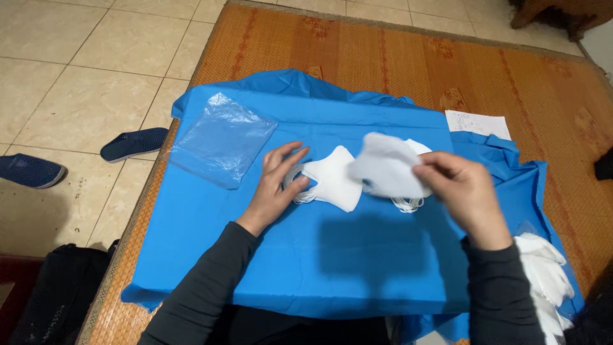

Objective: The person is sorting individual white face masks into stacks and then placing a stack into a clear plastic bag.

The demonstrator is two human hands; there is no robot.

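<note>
Left hand (276,185) flat on mask stack (332,179); right hand (461,190) raised, pinching mask (386,167).

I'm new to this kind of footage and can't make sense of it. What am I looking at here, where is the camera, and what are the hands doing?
There is no machine here, only a person's two bare hands in dark sleeves. The one picture comes from a camera worn on the person's head, looking down, so the arms enter from the bottom edge.

The person sits before a blue sheet spread over a woven orange mat on a tiled floor. The left hand rests flat on a small stack of white face masks. The right hand pinches one single white mask and holds it lifted above the sheet; it looks blurred.

Also on the sheet: a clear plastic bag at the upper left and another pile of white masks at the lower right. A sheet of paper lies on the mat, and two dark slippers on the tiles.
</note>
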